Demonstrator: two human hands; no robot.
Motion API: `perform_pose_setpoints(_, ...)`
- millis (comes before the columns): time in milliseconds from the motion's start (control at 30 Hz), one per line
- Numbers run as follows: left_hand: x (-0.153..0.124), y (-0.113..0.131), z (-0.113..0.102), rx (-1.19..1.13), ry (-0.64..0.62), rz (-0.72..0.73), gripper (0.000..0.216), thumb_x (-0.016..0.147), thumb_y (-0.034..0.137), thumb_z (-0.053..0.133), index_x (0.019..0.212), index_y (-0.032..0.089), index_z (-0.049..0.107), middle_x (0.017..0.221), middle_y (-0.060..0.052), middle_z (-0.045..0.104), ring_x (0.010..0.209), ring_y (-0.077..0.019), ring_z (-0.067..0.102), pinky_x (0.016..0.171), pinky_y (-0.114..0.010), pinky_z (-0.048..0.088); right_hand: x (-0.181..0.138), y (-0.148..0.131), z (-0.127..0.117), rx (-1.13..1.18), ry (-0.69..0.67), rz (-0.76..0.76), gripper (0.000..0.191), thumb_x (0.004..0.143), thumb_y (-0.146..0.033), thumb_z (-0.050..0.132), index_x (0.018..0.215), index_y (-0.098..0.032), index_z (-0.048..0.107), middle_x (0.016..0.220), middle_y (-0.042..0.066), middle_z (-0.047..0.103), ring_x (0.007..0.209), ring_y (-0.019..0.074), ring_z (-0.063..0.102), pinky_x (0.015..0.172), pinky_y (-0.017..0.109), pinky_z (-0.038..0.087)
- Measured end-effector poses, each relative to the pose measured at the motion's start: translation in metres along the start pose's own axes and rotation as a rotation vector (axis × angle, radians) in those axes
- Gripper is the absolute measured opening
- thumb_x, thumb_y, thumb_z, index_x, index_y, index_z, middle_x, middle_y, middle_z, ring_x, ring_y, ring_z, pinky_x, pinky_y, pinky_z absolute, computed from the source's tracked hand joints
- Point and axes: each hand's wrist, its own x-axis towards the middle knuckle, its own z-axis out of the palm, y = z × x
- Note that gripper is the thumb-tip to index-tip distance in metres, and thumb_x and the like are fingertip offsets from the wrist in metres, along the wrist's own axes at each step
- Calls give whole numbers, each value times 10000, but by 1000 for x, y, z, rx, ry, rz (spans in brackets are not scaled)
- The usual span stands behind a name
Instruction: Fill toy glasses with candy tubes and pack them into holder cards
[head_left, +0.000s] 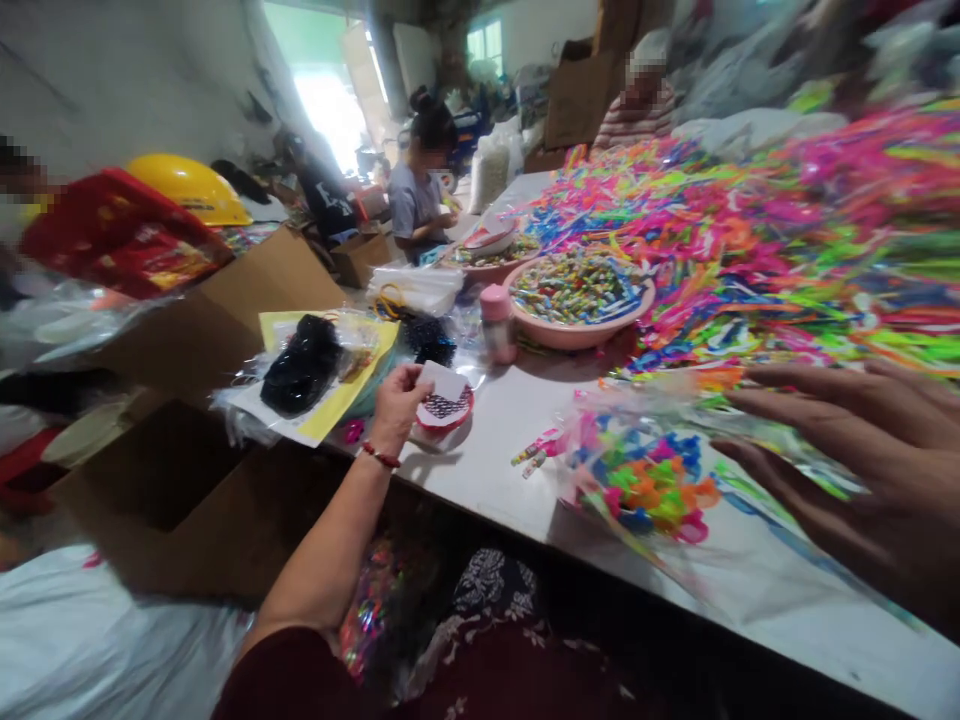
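Reaching across the white surface (495, 440), the left hand (396, 400) pinched a small white card (444, 385) between thumb and fingers, just above a shallow red-rimmed dish (448, 418) near the surface's edge. The right hand (847, 470) lay open, fingers spread, resting on a clear plastic bag (645, 480) of bright plastic pieces. Beyond them stood a pink bottle (496, 322), a pink basin (577, 300) of small mixed items, and a broad heap of neon strips (750, 220). A yellow sheet (337, 385) bearing a black bundle (304, 365) lay to the left, with open cardboard boxes (225, 330) beside it. Another person (420, 190) sat at the far end. Judged from this layout, the dish could be nudged off the nearby edge, and the slack bag could slip under the flat palm and spill its pieces.
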Motion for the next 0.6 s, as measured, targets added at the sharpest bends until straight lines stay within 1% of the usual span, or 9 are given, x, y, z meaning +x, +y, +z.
perform_pose_setpoints(100,-26,60,20,-158,25,227,186,734,270,787,865,188,684,739,21,661,570,-95,581,557,-209,508,5,-2,-11,-17,-88,20,267,993,-331,557,1173,-161,658,1147,156,718,1022,310,685,914,466,524)
perform_pose_setpoints(167,-48,113,31,-199,-60,435,134,753,220,803,861,226,725,839,-7,703,668,-131,652,562,-224,539,6,-2,-15,6,-132,75,200,1013,-278,522,1044,-174,690,1018,108,741,879,242,694,779,367,530)
perform_pose_setpoints(233,-67,162,41,-228,-261,584,132,770,214,795,882,272,753,946,-40,730,851,-213,717,677,-322,612,6,-2,-16,45,-160,148,239,1028,-265,484,934,-207,696,902,57,733,769,196,668,686,314,494)
perform_pose_setpoints(267,-74,181,47,-183,-428,569,102,774,238,797,854,283,753,935,-43,732,856,-233,725,704,-362,622,7,-2,-16,67,-171,181,261,1032,-274,471,909,-221,695,876,44,726,754,189,657,677,307,481)
perform_pose_setpoints(300,-78,196,54,-134,-535,562,83,767,279,810,820,287,746,898,-43,725,841,-244,728,693,-374,624,8,-2,-17,93,-182,208,269,1032,-284,464,901,-232,694,870,37,722,763,189,653,685,307,476)
perform_pose_setpoints(367,-80,210,76,-49,-552,522,107,791,347,790,773,283,706,826,-33,688,828,-243,721,650,-342,607,11,-2,-19,157,-198,239,259,1026,-293,468,912,-238,694,881,34,723,791,194,653,713,310,474)
perform_pose_setpoints(433,-73,210,105,46,-531,541,140,875,348,685,764,267,659,773,-21,643,833,-223,704,634,-290,570,16,0,-21,215,-191,262,245,1016,-286,478,912,-232,693,883,35,725,784,192,650,709,304,466)
perform_pose_setpoints(500,-64,207,136,231,-697,635,158,912,254,594,759,242,629,721,-10,606,810,-207,682,691,-283,543,19,3,-21,243,-169,290,235,1007,-269,486,898,-227,690,852,32,721,747,184,639,674,288,446)
perform_pose_setpoints(600,-55,206,172,625,-974,847,153,861,94,560,770,198,626,704,-18,606,775,-203,659,790,-324,518,19,8,-18,248,-133,315,227,997,-269,504,870,-216,684,784,32,701,691,174,618,630,273,412)
